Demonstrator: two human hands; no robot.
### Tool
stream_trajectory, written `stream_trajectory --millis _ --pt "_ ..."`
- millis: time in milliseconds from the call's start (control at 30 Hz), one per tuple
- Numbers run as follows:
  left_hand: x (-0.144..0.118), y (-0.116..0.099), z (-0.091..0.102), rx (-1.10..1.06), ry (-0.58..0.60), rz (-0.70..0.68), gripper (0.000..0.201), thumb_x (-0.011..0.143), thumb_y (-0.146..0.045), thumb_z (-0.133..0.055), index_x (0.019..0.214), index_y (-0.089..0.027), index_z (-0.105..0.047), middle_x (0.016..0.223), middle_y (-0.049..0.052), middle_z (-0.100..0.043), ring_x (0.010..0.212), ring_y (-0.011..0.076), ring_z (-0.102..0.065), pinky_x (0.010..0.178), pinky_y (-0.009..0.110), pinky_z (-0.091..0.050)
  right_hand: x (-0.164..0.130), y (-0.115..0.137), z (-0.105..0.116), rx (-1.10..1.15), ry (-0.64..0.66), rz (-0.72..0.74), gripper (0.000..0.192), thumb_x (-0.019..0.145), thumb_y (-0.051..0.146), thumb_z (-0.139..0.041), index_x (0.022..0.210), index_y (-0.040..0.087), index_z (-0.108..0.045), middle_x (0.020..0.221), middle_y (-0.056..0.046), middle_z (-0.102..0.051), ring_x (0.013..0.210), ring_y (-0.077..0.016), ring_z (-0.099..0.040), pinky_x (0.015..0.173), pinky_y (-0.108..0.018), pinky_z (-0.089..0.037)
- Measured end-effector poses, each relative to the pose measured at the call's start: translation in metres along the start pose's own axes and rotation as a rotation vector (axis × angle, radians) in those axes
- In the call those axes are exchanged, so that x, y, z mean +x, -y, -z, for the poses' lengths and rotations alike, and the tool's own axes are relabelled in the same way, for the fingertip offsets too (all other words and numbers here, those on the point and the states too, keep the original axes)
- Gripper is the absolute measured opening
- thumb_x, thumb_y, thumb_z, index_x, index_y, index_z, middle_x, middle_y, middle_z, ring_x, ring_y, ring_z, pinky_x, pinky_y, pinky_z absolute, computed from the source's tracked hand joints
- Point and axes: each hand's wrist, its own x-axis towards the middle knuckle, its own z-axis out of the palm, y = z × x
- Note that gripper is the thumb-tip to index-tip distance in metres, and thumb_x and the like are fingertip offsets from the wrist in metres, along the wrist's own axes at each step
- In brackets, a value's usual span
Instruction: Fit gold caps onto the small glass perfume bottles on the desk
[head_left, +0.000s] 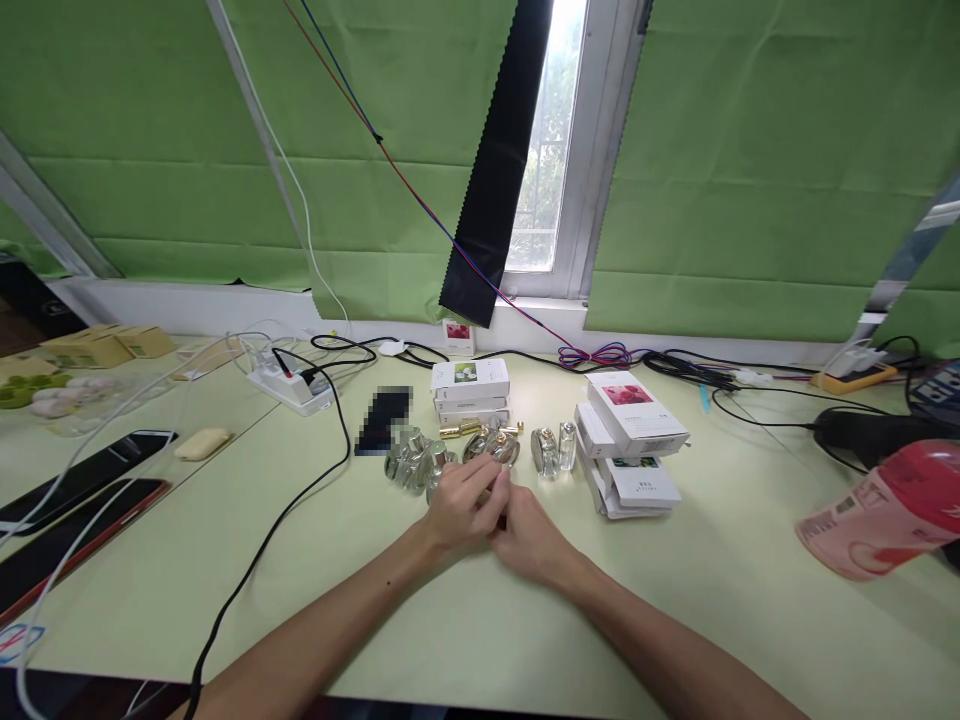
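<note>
Head view gives us our two hands meeting low over the middle of the pale green desk [675,600], and between them a small dark object [502,521] that we can barely make out, a sliver of it showing where the knuckles touch. We cannot tell what it is, nor its long axis; too little of it shows.

Our left hand [465,510] lies on top, its fingers [487,488] curled across toward the right and closed over the meeting point. Our right hand [534,537] sits just beneath and to the right, fingers folded in under the left ones. Both hands are closed together about that small thing, though which one truly bears it we cannot tell. The left is the nearer to the glass beyond.

Just past the fingertips, away from us, stands a cluster of small clear glass perfume bottles [414,462], some upright, some tipped; one rounded bottle with a gold cap [496,444] lies nearly touching the left fingers. Two more clear bottles [553,448] stand to the right of it. Behind them is a stack of white cartons with a green picture [471,388], and to the right a looser pile of white cartons with a red picture [634,440].

Farther out, a black cable [300,495] snakes across the desk from a white power strip [289,385], and a pink bottle [885,520] lies at the right edge.
</note>
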Motion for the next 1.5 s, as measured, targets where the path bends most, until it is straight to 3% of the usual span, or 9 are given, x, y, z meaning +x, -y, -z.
stream_trajectory --millis 267,600,833,933,1067,1233,1300,1400,1500 --pt "0.001 0.011 0.001 0.029 0.017 0.001 0.034 0.097 -0.015 -0.041 0.064 -0.020 -0.049 0.052 -0.002 -0.047 0.047 0.0104 -0.044 0.046 0.028 -0.026 0.001 -0.003 0.000 -0.109 -0.133 0.021 0.015 0.083 0.013 -0.051 0.095 0.019 -0.059 0.068 0.000 -0.063 0.056 -0.0152 -0.052 0.052 -0.025 -0.037" --pt "0.000 0.024 0.003 0.078 0.058 0.052 0.035 0.098 -0.019 -0.039 0.064 -0.020 -0.048 0.052 -0.001 -0.048 0.047 0.0106 -0.043 0.047 0.028 -0.023 0.003 -0.004 0.003 -0.157 -0.225 0.060 0.016 0.090 0.016 -0.047 0.079 0.020 -0.058 0.068 0.000 -0.060 0.055 -0.0135 -0.048 0.055 -0.025 -0.034" --pt "-0.001 0.030 0.003 0.103 0.094 0.105 0.037 0.100 -0.024 -0.039 0.064 -0.020 -0.048 0.053 -0.001 -0.048 0.048 0.0112 -0.043 0.047 0.028 -0.025 0.002 -0.003 0.004 -0.163 -0.237 0.074 0.017 0.089 0.014 -0.049 0.080 0.020 -0.062 0.069 0.001 -0.061 0.053 -0.0128 -0.046 0.056 -0.025 -0.035" --pt "0.002 0.026 0.004 0.093 0.088 0.120 0.028 0.099 -0.022 -0.042 0.075 -0.020 -0.056 0.065 0.002 -0.056 0.056 0.0117 -0.050 0.049 0.025 -0.033 0.003 -0.002 0.005 -0.178 -0.287 0.081 0.018 0.088 0.012 -0.049 0.081 0.019 -0.064 0.070 0.000 -0.064 0.052 -0.0126 -0.047 0.056 -0.025 -0.037" --pt "0.007 0.018 0.006 0.109 0.075 0.228 0.014 0.098 -0.025 -0.050 0.100 -0.018 -0.062 0.093 0.007 -0.066 0.070 0.0135 -0.062 0.057 0.024 -0.044 0.004 0.000 0.009 -0.195 -0.453 0.061 0.020 0.091 0.017 -0.049 0.095 0.018 -0.069 0.077 -0.001 -0.070 0.050 -0.0121 -0.049 0.058 -0.026 -0.042" --pt "0.011 0.007 0.006 0.179 0.154 0.480 0.033 0.099 -0.035 -0.052 0.126 -0.017 -0.054 0.114 0.012 -0.067 0.090 0.0225 -0.068 0.073 0.032 -0.052 0.005 -0.001 0.015 -0.228 -0.630 0.023 0.019 0.096 0.022 -0.048 0.102 0.019 -0.066 0.090 -0.004 -0.072 0.055 -0.0133 -0.055 0.060 -0.028 -0.046" --pt "0.012 0.002 0.007 0.163 0.230 0.562 0.041 0.100 -0.040 -0.050 0.134 -0.018 -0.048 0.120 0.014 -0.066 0.100 0.0262 -0.068 0.079 0.036 -0.053 0.005 -0.002 0.016 -0.249 -0.638 0.014 0.019 0.095 0.022 -0.048 0.107 0.019 -0.064 0.097 -0.005 -0.072 0.061 -0.0149 -0.059 0.062 -0.029 -0.048" --pt "0.014 -0.003 0.009 0.099 0.345 0.626 0.040 0.102 -0.042 -0.046 0.135 -0.021 -0.046 0.113 0.012 -0.068 0.099 0.0274 -0.067 0.078 0.037 -0.053 0.005 -0.003 0.016 -0.277 -0.616 0.006 0.022 0.094 0.020 -0.049 0.112 0.019 -0.061 0.105 -0.008 -0.071 0.072 -0.0177 -0.063 0.065 -0.030 -0.050" --pt "0.014 -0.004 0.011 0.081 0.374 0.637 0.041 0.101 -0.044 -0.046 0.135 -0.022 -0.047 0.112 0.012 -0.067 0.098 0.0281 -0.066 0.076 0.038 -0.052 0.005 -0.003 0.015 -0.288 -0.599 0.006 0.026 0.094 0.019 -0.048 0.117 0.018 -0.059 0.111 -0.009 -0.070 0.080 -0.0195 -0.065 0.068 -0.032 -0.052"
